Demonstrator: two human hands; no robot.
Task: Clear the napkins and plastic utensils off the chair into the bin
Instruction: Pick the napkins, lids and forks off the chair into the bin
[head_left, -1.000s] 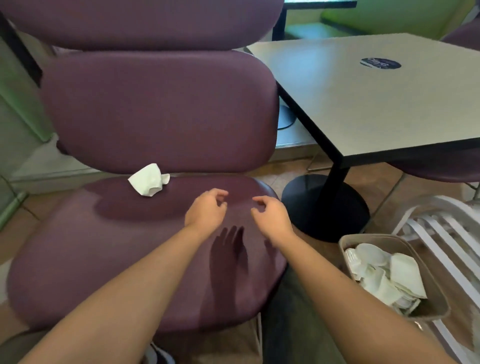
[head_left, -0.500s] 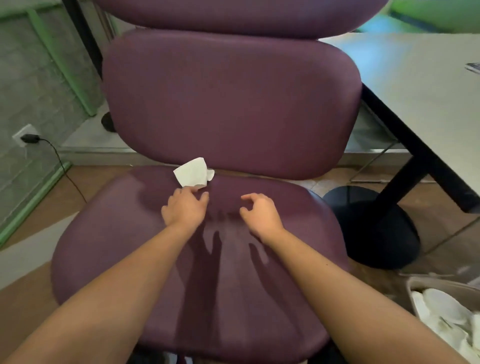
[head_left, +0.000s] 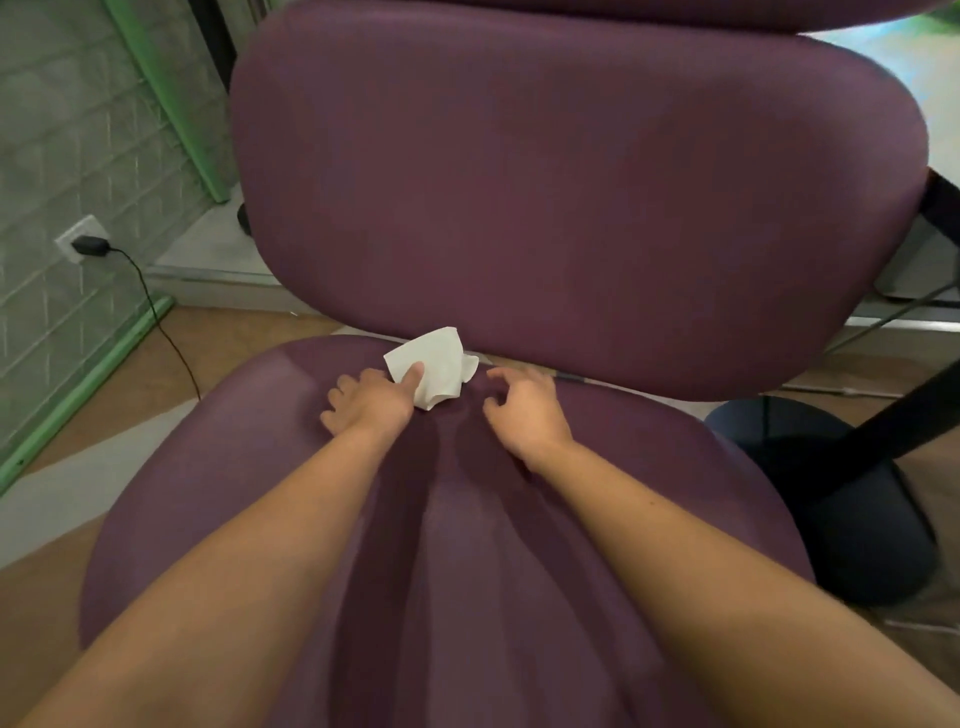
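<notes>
Left hand (head_left: 370, 402) pinching 1 crumpled napkin (head_left: 434, 369) at chair (head_left: 519, 571) seat's back. Right hand (head_left: 524, 410) empty, fingers loosely curled. Best gathered fully before lifting binward.

A white napkin (head_left: 434, 366) lies on a plum-purple chair (head_left: 571, 208); at upper left, a grey tiled wall (head_left: 67, 171) with green trim (head_left: 83, 379).

A black charger (head_left: 91, 245) sits plugged into the wall socket (head_left: 78, 240), near a round black table base (head_left: 831, 499).
</notes>
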